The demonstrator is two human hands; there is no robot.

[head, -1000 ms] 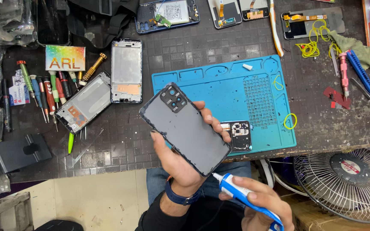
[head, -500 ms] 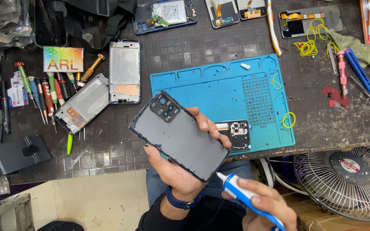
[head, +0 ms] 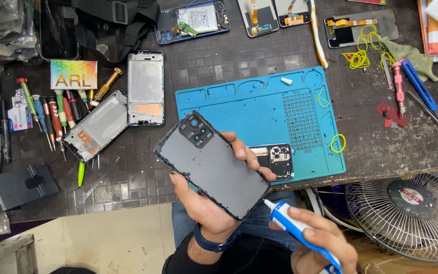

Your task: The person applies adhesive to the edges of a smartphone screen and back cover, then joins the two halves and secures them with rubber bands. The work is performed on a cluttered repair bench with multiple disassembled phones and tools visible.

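Now left hand (head: 204, 203) cradles phone back cover (head: 211, 165) near blue mat (head: 259, 109), fingers curled round edges. Right hand (head: 320, 246) pinches glue tube (head: 295, 228), nozzle at cover's near-right edge. Best keep cover steady, squeeze gently, thin bead along rim.

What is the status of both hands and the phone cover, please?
Left hand holds phone cover. Right hand holds blue glue tube, tip at cover's edge. Nothing between them.
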